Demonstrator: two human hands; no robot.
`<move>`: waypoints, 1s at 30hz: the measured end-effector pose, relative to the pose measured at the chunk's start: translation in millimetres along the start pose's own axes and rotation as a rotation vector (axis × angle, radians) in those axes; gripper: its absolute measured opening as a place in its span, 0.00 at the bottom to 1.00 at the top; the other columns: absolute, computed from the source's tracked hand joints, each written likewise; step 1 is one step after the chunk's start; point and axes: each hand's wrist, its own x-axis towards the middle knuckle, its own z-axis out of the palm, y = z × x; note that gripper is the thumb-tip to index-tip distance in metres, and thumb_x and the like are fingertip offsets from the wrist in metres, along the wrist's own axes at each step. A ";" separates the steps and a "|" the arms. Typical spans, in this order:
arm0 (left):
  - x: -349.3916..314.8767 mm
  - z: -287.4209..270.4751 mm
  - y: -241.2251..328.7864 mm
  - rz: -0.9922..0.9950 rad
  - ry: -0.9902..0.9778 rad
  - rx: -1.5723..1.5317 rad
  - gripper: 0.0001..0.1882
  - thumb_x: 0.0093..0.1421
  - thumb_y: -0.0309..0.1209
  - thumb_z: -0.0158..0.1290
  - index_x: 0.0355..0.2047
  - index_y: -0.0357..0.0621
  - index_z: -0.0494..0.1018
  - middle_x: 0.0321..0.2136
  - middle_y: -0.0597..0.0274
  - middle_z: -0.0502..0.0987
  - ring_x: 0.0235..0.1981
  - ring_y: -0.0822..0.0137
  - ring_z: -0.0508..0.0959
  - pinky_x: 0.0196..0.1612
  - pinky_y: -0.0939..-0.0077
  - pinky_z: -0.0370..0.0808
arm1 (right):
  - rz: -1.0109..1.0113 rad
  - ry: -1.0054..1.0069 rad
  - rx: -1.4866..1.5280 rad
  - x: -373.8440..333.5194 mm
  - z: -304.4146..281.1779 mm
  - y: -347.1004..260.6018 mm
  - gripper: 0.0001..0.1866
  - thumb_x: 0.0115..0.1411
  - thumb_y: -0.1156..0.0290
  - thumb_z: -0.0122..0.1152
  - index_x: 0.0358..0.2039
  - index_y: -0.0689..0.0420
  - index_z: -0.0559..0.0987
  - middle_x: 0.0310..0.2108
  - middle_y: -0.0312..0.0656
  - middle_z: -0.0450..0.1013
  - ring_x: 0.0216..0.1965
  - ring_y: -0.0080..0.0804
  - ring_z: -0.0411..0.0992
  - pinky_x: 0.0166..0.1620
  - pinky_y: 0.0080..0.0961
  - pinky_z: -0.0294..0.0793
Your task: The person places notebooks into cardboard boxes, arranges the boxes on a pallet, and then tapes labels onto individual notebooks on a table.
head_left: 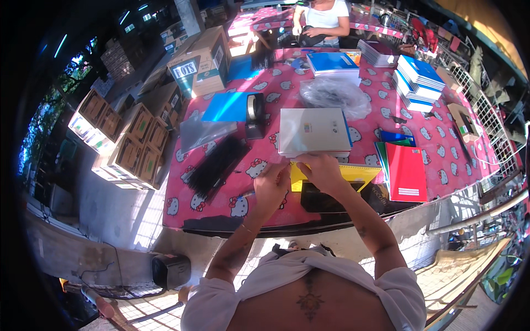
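Observation:
A yellow notebook (353,175) with a row of small marks along its far edge is in front of me at the table's near side. My right hand (322,172) is closed over the left part of that edge. My left hand (273,183) is pinched at the notebook's left corner; whatever lies between its fingertips is too small to make out. Just beyond my fingers lies a stack of notebooks with a grey-white cover (312,132). Beneath the yellow notebook sits a black box-like object (320,202), partly hidden.
Left of my hands lies a bundle of thin black strands (218,168), near a tape dispenser (255,115) and blue sheets (225,106). Red notebooks (406,172) lie right. Farther off are a clear plastic bag (335,98), blue-covered stacks (420,74), a carton (205,63) and another person (323,19).

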 end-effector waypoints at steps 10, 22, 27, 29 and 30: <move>51.1 -28.7 -20.6 0.304 -0.361 -0.136 0.10 0.58 0.27 0.60 0.40 0.39 0.77 0.31 0.54 0.78 0.30 0.56 0.80 0.33 0.65 0.76 | -0.026 -0.152 0.032 0.8 -9.6 2.6 0.12 0.55 0.70 0.64 0.41 0.49 0.83 0.31 0.46 0.79 0.34 0.48 0.78 0.38 0.42 0.78; 52.9 -20.8 -21.6 0.323 -0.613 0.170 0.15 0.60 0.30 0.59 0.47 0.46 0.73 0.37 0.56 0.75 0.34 0.51 0.79 0.36 0.60 0.76 | -0.034 -0.252 0.145 7.6 -15.3 13.4 0.12 0.55 0.70 0.67 0.38 0.59 0.83 0.30 0.51 0.79 0.34 0.51 0.77 0.41 0.41 0.76; 54.9 -21.3 -12.0 0.352 -0.496 0.128 0.15 0.62 0.35 0.57 0.48 0.46 0.74 0.33 0.58 0.76 0.33 0.51 0.79 0.35 0.60 0.75 | -0.027 -0.250 0.173 6.1 -14.1 15.6 0.10 0.55 0.69 0.67 0.36 0.60 0.82 0.30 0.50 0.77 0.34 0.50 0.76 0.41 0.38 0.74; 58.5 -20.9 -25.6 0.239 -0.670 0.216 0.14 0.62 0.34 0.57 0.47 0.46 0.74 0.34 0.58 0.76 0.34 0.53 0.79 0.35 0.60 0.75 | -0.048 -0.233 0.174 6.7 -10.6 16.5 0.10 0.55 0.69 0.67 0.36 0.60 0.82 0.30 0.50 0.77 0.34 0.50 0.76 0.41 0.39 0.74; 59.0 -20.2 -21.9 0.242 -0.672 0.214 0.14 0.62 0.34 0.57 0.47 0.46 0.74 0.34 0.58 0.76 0.34 0.53 0.79 0.35 0.60 0.75 | -0.038 -0.275 0.168 7.0 -11.9 18.7 0.11 0.56 0.69 0.66 0.39 0.57 0.82 0.31 0.49 0.78 0.34 0.50 0.77 0.41 0.39 0.74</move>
